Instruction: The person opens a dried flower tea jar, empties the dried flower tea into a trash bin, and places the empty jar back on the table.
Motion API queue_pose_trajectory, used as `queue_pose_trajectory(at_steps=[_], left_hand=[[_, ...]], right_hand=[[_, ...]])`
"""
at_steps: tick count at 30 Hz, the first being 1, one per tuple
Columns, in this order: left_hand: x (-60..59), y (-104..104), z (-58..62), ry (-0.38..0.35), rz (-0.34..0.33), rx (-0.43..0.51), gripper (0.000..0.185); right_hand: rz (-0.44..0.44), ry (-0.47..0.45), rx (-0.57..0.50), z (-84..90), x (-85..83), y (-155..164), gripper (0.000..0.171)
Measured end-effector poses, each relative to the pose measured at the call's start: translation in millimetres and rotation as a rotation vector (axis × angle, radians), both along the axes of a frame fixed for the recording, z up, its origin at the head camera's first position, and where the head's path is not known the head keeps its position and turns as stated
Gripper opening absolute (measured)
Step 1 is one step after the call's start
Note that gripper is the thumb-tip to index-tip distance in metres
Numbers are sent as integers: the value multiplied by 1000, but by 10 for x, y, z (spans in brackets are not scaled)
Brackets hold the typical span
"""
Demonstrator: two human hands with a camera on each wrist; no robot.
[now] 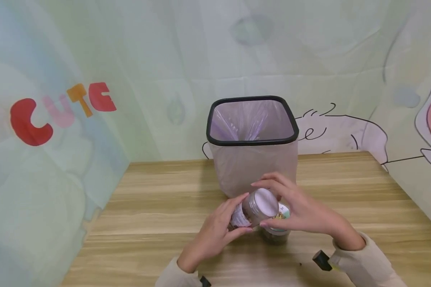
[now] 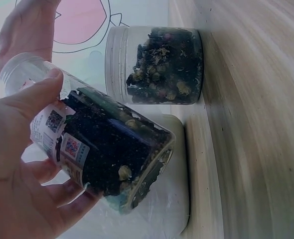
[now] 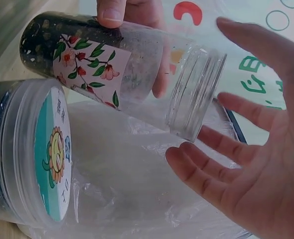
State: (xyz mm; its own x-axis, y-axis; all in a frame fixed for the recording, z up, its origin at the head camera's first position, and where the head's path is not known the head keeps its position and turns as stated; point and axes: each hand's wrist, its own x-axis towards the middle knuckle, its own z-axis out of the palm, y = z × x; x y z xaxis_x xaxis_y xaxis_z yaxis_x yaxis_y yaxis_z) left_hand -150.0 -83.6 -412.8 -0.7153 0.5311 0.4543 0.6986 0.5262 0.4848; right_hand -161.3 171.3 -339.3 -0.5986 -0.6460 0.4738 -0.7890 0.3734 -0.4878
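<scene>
My left hand (image 1: pixel 215 226) grips a tall clear jar (image 2: pixel 112 144), tilted, its capped end toward the right. Dark dried leaves and small buds lie in its lower part. A floral label (image 3: pixel 94 69) and stickers with square codes are on its side. Around the clear ridged top (image 3: pixel 194 92) my right hand (image 1: pixel 298 207) spreads its fingers, which are not curled round it; whether a fingertip touches it I cannot tell. A wider second jar (image 2: pixel 162 67) of dried buds stands upright on the table, partly hidden in the head view, with a sunflower label (image 3: pixel 55 154) on its lid.
Behind the hands stands a pale bin (image 1: pixel 256 163) with a black rim and a clear bag lining. The wood-grain table (image 1: pixel 158 199) meets a printed cloth backdrop (image 1: pixel 158 59) at the back and sides. A tiny dark speck (image 1: pixel 300 264) lies near the right sleeve.
</scene>
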Motion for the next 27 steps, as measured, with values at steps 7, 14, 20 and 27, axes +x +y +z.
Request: queue_pose_trajectory(at_steps=[7,14,20,27], left_hand=[[-13,6,28,-7,-2,11,79],[-26,-6,69,-7,6,19,80],[-1,-27,29,6,0,12,80],[25,-28,-21,18,-5,15,80]], right_hand=[[-17,59,0,41,-62,-31,67],[-29,23,-9,61,-68,-47,53],[62,35,-9,24,-50,-44,56],[34,61,8,2,-39,-71,64]])
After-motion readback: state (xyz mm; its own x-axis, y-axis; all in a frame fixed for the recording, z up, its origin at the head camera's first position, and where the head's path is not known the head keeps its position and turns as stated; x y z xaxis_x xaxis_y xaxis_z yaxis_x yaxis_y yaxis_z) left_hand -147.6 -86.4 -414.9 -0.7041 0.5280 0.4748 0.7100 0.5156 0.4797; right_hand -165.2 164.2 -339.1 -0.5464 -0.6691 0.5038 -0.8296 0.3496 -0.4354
